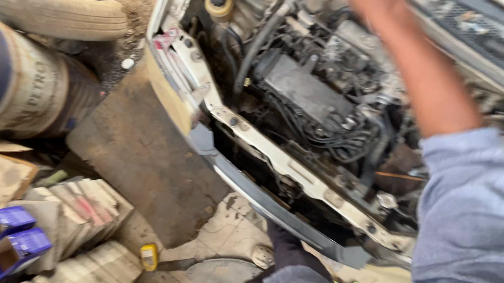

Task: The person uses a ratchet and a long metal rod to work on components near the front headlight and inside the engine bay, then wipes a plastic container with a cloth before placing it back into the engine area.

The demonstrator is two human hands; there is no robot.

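The engine (311, 98) lies just below the right hand (373, 2), whose blurred fingers' grip cannot be told.

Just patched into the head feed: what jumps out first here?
The open engine bay fills the upper middle, with grimy hoses and a black engine cover. One arm in a blue sleeve reaches into it from the right; the hand is blurred. A worn tyre and a drum lie left.
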